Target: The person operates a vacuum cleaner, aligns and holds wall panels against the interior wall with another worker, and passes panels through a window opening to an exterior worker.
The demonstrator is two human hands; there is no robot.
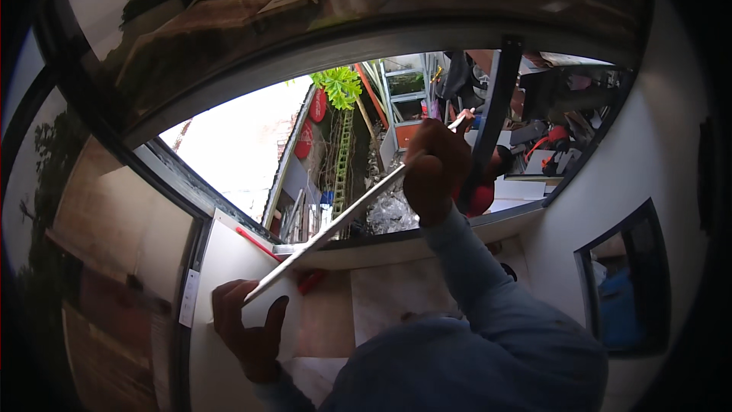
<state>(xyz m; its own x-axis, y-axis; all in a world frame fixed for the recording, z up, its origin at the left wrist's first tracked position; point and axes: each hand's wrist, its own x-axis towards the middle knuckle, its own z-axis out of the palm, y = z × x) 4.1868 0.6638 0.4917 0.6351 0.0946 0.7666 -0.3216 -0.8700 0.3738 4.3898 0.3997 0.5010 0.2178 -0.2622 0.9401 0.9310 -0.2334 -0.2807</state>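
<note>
A long, thin white strip [335,223] runs slantwise in front of me, from low on the left up to the right across the open window. My right hand [436,175] is closed round its upper part, with the arm reaching far forward. The strip's lower end meets the curled fingers of my left hand [248,328], whose thumb stands apart from it. Beyond my right hand, the strip's far end shows near what looks like another person's hand [466,116]. Dark window framing [499,99] stands just right of it.
A red bar [258,244] leans at the left white panel, and a red object [311,282] lies below the sill. Outside are a ladder [404,85], a green plant [338,85], a pale roof [236,145] and cluttered goods. A person in red [479,197] is partly hidden behind my right hand.
</note>
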